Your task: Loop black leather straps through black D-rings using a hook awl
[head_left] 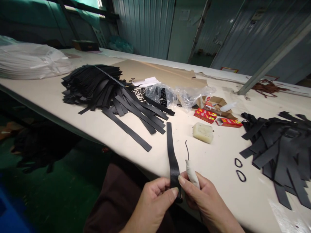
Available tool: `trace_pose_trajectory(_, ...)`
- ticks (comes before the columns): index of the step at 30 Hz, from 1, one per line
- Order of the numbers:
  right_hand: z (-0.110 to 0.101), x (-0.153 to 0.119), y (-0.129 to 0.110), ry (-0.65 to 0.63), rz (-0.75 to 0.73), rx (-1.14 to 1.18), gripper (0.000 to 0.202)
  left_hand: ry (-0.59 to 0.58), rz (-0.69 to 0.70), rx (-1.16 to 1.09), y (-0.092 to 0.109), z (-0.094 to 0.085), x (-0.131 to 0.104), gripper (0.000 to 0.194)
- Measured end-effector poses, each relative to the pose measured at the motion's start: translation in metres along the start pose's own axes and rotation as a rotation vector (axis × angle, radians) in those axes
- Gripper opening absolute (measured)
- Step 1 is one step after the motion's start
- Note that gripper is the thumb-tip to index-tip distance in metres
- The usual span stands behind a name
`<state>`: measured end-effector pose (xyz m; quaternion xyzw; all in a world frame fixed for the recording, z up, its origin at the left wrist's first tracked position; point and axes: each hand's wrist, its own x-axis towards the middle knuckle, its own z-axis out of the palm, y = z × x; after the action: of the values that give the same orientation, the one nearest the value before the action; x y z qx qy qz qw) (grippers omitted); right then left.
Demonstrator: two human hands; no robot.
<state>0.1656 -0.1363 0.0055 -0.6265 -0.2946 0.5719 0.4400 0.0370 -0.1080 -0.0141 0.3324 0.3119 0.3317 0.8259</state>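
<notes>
A black leather strap [173,155] stands up between my hands, its lower end bent toward me. My left hand [155,200] pinches that lower end between thumb and fingers. My right hand [204,194] grips a tool with a pale wrapped handle [192,174] and a thin, curved dark tip, like an awl. The right thumb also touches the strap's edge. Something small and dark shows at the strap's bottom; my fingers partly hide it. Two black D-shaped rings [239,169] lie on the table right of my hands.
A large pile of black straps [97,87] lies to the left, another strap pile [284,149] to the right. Beyond my hands are a yellowish wax-like block [203,132], red boxes [205,115] and a clear plastic bag [157,92] near loose rings. A slanted post [267,58] rises at the table's far side.
</notes>
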Motion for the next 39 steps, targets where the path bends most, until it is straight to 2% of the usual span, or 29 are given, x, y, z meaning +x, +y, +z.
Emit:
trace_pose_trajectory(3, -0.005, 0.001, 0.004, -0.052, -0.002, -0.052, 0.035, 0.025, -0.007, 0.091, -0.003, 0.003, 0.0, 0.019)
trace_pose_trajectory(7, -0.006, 0.006, 0.009, -0.012, -0.204, -0.269, 0.029, 0.185, 0.075, 0.324, -0.015, 0.007, 0.0, 0.018)
trace_pose_trajectory(9, -0.006, 0.009, 0.009, 0.021, -0.254, -0.322, 0.027, 0.193, 0.113, 0.339, -0.019, 0.007, 0.0, 0.02)
trace_pose_trajectory(13, -0.01, 0.013, 0.008, -0.023, -0.11, -0.155, 0.031, -0.019, 0.035, 0.161, -0.017, 0.002, 0.0, 0.027)
trace_pose_trajectory(16, -0.013, 0.014, 0.007, -0.047, -0.022, -0.026, 0.036, -0.095, -0.034, 0.087, -0.013, -0.002, 0.001, 0.026)
trace_pose_trajectory(20, -0.012, 0.013, 0.005, -0.058, 0.02, 0.05, 0.036, -0.084, -0.087, 0.039, -0.013, -0.003, 0.0, 0.022)
trace_pose_trajectory(24, -0.009, 0.01, 0.005, -0.105, 0.039, 0.126, 0.035, -0.052, -0.079, 0.053, -0.015, -0.003, 0.001, 0.021)
trace_pose_trajectory(27, -0.006, 0.009, 0.007, -0.104, 0.04, 0.132, 0.035, -0.019, -0.049, 0.213, -0.014, -0.003, 0.0, 0.023)
trace_pose_trajectory(31, -0.001, 0.008, 0.008, -0.036, 0.006, 0.093, 0.037, 0.049, 0.033, 0.502, -0.012, -0.002, -0.002, 0.031)
trace_pose_trajectory(33, 0.001, 0.008, 0.006, -0.02, -0.003, 0.08, 0.036, 0.049, 0.062, 0.544, -0.011, -0.001, -0.004, 0.032)
trace_pose_trajectory(37, 0.001, 0.009, 0.003, -0.071, 0.06, 0.091, 0.036, -0.045, 0.083, 0.497, -0.007, -0.006, -0.008, 0.032)
trace_pose_trajectory(39, -0.001, 0.009, 0.003, -0.09, 0.065, 0.1, 0.037, -0.005, 0.174, 0.556, -0.008, -0.015, -0.008, 0.028)
